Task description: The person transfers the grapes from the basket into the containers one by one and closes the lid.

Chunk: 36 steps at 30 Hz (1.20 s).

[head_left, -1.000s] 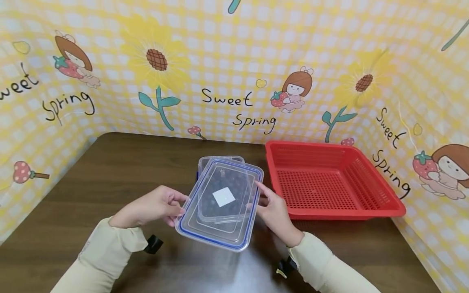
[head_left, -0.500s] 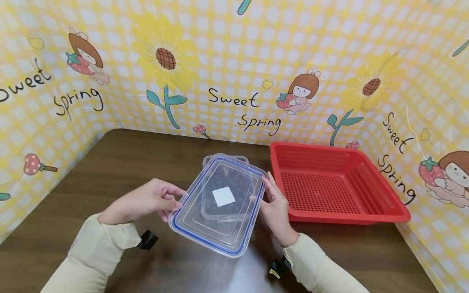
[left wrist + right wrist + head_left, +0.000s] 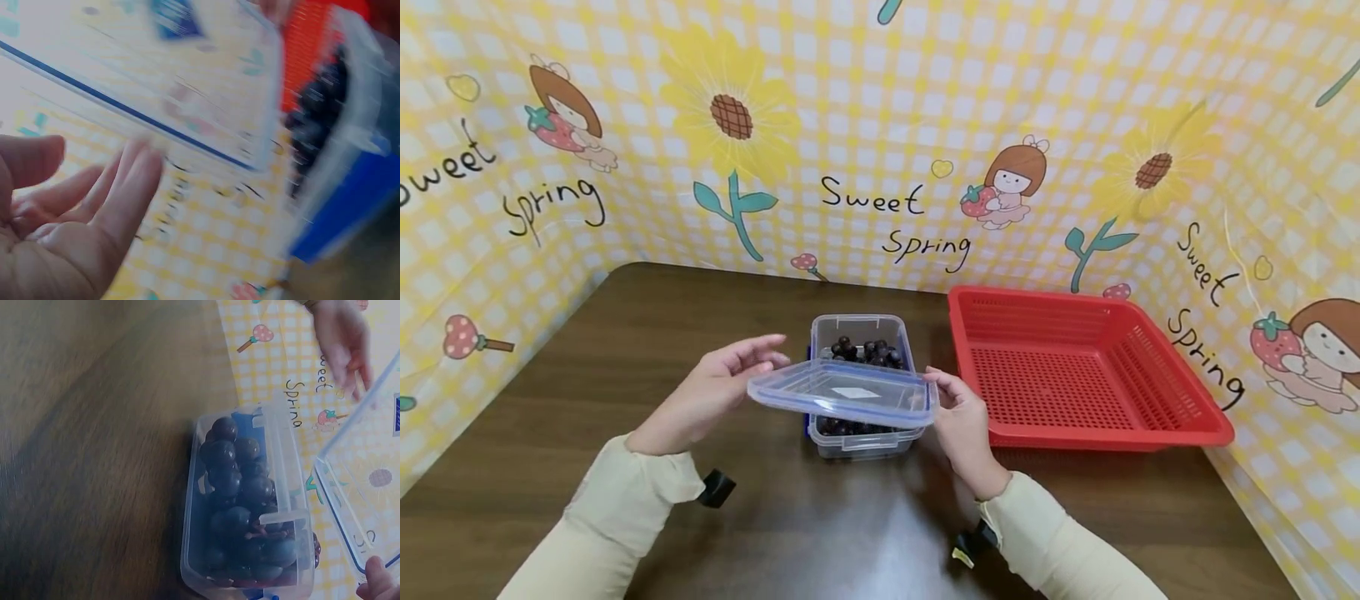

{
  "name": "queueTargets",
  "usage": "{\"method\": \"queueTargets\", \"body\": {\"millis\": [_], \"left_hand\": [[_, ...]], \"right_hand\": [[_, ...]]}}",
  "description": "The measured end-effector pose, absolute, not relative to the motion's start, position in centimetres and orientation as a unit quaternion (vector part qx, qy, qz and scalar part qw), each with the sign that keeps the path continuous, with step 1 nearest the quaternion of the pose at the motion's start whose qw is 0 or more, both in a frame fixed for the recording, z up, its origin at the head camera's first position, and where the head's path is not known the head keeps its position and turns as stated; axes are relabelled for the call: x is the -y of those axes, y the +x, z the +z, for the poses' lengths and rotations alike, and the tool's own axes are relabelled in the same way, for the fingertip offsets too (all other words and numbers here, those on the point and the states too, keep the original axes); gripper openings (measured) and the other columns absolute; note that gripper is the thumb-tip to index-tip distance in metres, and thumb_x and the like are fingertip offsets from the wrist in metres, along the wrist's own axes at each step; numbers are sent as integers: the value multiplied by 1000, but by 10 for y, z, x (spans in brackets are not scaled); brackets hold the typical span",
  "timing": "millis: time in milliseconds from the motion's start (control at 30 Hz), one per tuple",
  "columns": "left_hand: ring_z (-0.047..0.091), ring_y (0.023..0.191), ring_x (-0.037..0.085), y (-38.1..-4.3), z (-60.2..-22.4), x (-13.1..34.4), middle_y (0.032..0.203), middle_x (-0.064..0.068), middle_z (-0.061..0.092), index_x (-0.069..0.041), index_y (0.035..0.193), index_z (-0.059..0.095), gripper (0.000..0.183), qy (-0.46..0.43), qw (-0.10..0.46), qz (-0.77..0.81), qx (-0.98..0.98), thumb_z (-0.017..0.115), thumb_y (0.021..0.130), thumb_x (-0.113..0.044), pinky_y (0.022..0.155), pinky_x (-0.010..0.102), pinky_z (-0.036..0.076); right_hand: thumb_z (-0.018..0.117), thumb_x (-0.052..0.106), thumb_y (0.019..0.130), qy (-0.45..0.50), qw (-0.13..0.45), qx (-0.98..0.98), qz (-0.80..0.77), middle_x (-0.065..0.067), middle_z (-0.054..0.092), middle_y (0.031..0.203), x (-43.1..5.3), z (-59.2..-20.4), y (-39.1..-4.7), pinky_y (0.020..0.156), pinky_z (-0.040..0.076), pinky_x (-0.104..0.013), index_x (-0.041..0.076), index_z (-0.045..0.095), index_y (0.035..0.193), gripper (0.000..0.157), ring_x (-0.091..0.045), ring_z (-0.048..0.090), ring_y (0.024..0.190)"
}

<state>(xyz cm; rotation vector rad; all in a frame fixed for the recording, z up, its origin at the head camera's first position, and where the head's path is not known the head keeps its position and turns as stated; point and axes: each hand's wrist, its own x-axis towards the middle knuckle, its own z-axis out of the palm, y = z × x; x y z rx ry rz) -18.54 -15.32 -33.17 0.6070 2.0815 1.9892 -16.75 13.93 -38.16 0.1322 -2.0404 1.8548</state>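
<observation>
A clear lid with a blue seal [image 3: 805, 387] is held tilted above a clear plastic box [image 3: 831, 448] of dark grapes [image 3: 880, 353]. My right hand [image 3: 962, 429] pinches the lid's right edge, and its fingertip [image 3: 376, 575] shows on that edge in the right wrist view. Beside the lid's left edge, my left hand [image 3: 703, 396] has its fingers loosely extended. A gap shows between its thumb and fingers in the left wrist view, with nothing gripped. The lid hides the middle of the box. Grapes on stems [image 3: 225, 478] fill the box in the right wrist view.
A red perforated basket [image 3: 1090, 440] stands to the right of the box on the brown wooden table [image 3: 572, 500]. A yellow checked cloth [image 3: 865, 108] with printed flowers and figures surrounds the table's back and sides. Black straps hang at both wrists.
The lid has tipped from facing me to nearly flat, uncovering the view of the grapes. My left fingers have let go of its left edge; my right hand still holds the other side.
</observation>
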Motion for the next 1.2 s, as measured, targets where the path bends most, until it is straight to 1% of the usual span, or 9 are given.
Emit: {"method": "queueTargets", "body": {"millis": [167, 333, 467, 533, 667, 767, 933, 1067, 1200], "left_hand": [[62, 92, 1, -198, -357, 143, 106, 20, 66, 16, 115, 56, 34, 238, -22, 605, -759, 61, 82, 15, 80, 18, 50], [62, 80, 2, -201, -371, 144, 89, -8, 71, 1, 98, 70, 12, 262, -25, 615, -743, 63, 89, 3, 69, 19, 51], [62, 76, 3, -197, -374, 147, 86, -12, 69, -26, 94, 72, 32, 275, -23, 642, -716, 63, 88, 4, 66, 19, 51], [63, 74, 4, -194, -374, 145, 85, -11, 70, -30, 92, 72, 41, 287, -47, 652, -700, 67, 82, 10, 64, 18, 52], [67, 81, 3, -192, -375, 132, 89, -10, 71, -12, 88, 75, 41, 312, -171, 648, -673, 69, 69, 23, 68, 16, 53], [66, 79, 1, -191, -374, 122, 87, -12, 71, 6, 86, 71, 25, 299, -237, 640, -667, 69, 69, 24, 67, 14, 51], [61, 67, 0, -186, -371, 117, 80, -14, 68, 15, 90, 65, 15, 239, -243, 644, -685, 70, 75, 17, 60, 12, 49], [58, 66, 0, -181, -367, 116, 79, -17, 65, 17, 92, 63, 18, 198, -252, 638, -700, 66, 75, 21, 59, 12, 47], [59, 66, 2, -180, -362, 112, 79, -16, 65, 17, 96, 63, 20, 178, -234, 647, -704, 67, 77, 18, 60, 14, 51]], "right_hand": [[68, -10, 78, 12, 135, 724, 676, -25, 68, 99, -140, -379, -165, 71, 52, -17, -18, 62, 106, 30, -7, 63, 81], [68, -3, 81, -26, 91, 721, 686, -18, 70, 96, -141, -379, -164, 72, 55, -23, -12, 65, 109, 29, -13, 62, 79], [67, -3, 83, -28, 74, 703, 706, -15, 68, 95, -140, -375, -165, 74, 57, -32, -12, 63, 110, 29, -14, 63, 79], [68, -3, 84, -29, 72, 701, 709, -14, 68, 91, -140, -373, -165, 71, 57, -34, -14, 62, 109, 29, -13, 63, 76], [70, 1, 84, -32, 83, 726, 682, -11, 68, 85, -139, -371, -165, 62, 58, -30, -13, 64, 105, 26, -12, 64, 69], [72, 6, 84, -22, 107, 762, 638, -12, 68, 81, -140, -373, -166, 58, 57, -30, -11, 67, 102, 25, -13, 62, 62], [75, 9, 82, 59, 191, 818, 539, -13, 70, 78, -137, -376, -162, 53, 49, -23, -5, 70, 102, 25, -14, 60, 61], [77, 7, 78, 148, 250, 848, 442, -17, 72, 93, -136, -378, -157, 55, 51, -27, -5, 64, 118, 44, -16, 62, 66], [76, 8, 80, 178, 273, 864, 384, -16, 71, 95, -139, -373, -159, 50, 46, -27, -5, 57, 127, 52, -12, 49, 57]]}}
